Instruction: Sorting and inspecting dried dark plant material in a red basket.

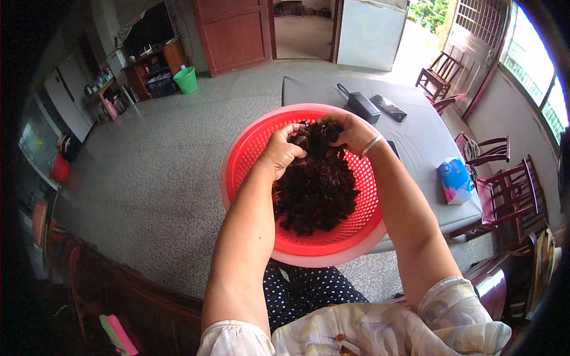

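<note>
A red plastic colander basket (249,133) with a pale outer rim rests in front of me, at the near left corner of a grey-covered table. In it lies a heap of dark, wet-looking leafy pieces (316,191), possibly wood ear fungus. My left hand (285,149) grips dark pieces at the heap's upper left, with the thumb over them. Opposite it, my right hand (352,133), with a bangle at the wrist, holds the upper right of the same bunch. The right fingertips are partly hidden by the pieces.
On the grey table (414,129) lie a black box-shaped device with a strap (363,107), a smartphone (388,108) and a blue tissue pack (455,180). Wooden chairs (507,196) line the right side. A green wastebasket (186,80) stands far left.
</note>
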A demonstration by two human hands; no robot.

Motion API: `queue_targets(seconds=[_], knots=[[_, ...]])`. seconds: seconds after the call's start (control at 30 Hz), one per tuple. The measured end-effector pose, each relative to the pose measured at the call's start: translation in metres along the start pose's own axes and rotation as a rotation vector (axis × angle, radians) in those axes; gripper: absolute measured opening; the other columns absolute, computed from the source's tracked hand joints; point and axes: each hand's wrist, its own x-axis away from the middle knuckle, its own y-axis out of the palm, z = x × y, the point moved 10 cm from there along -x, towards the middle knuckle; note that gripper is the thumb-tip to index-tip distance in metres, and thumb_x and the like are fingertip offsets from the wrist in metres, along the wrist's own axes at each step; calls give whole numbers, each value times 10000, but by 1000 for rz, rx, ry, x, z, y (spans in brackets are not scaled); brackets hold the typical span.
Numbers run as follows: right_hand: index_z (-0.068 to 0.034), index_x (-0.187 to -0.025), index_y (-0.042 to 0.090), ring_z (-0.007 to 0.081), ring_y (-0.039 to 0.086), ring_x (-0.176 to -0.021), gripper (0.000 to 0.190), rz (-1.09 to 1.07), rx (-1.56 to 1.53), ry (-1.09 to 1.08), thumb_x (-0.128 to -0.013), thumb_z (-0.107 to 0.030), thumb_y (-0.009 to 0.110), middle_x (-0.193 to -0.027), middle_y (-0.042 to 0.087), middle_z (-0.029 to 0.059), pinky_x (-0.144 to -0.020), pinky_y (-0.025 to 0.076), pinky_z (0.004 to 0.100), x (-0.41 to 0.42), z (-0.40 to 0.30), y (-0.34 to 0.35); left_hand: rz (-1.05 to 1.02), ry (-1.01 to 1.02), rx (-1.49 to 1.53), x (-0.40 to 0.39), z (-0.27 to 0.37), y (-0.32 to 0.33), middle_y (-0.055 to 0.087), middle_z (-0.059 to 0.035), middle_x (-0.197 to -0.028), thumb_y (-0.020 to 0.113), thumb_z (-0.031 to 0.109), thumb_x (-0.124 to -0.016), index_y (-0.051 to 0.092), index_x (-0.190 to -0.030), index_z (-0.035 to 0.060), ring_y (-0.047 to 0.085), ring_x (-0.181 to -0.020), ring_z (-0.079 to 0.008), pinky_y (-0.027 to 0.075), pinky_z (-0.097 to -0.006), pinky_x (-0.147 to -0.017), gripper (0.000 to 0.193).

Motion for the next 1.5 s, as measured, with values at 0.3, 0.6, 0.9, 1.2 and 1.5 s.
queue_targets(seconds=[0.3, 0.6, 0.9, 1.2, 1.5], knots=[[-20, -1007, 540, 160, 569, -843, 417, 52, -352, 62, -623, 141, 541, -949, 561, 46, -673, 529, 306, 3, 6, -2, -32, -190, 286, 11, -3, 9, 528, -42, -909, 564, -76, -640, 488, -1043, 86, 530, -832, -171, 487, -317, -661, 441], [4, -997, 542, 132, 573, -804, 263, 93, -514, 78, -743, 72, 538, -893, 579, 62, -698, 497, 260, 3, 3, -1, 39, -246, 178, 16, -6, 3, 567, 0, -877, 595, 76, -760, 521, -962, 124, 536, -825, -129, 479, -296, -624, 220], [24, -966, 548, 158, 563, -857, 285, 52, -455, 144, -695, 84, 482, -892, 581, 87, -709, 499, 272, 7, 1, 3, -49, -220, 199, 8, -13, 5, 567, -19, -843, 584, 45, -736, 535, -934, 86, 542, -814, -131, 474, -282, -615, 208], [28, -917, 569, 187, 566, -880, 364, -102, -414, 15, -568, 67, 473, -928, 589, 102, -800, 459, 295, 7, -12, 11, -9, -63, 165, 5, 2, 4, 532, -66, -847, 499, -113, -644, 480, -1006, 0, 549, -794, -186, 512, -317, -659, 380], [8, -973, 537, 148, 546, -846, 350, 69, -73, 4, -653, 146, 506, -903, 560, 57, -750, 491, 301, 2, -6, 0, 106, -20, -125, 4, 3, -10, 569, -65, -788, 526, -102, -660, 540, -942, 10, 549, -627, -131, 459, -234, -514, 303]])
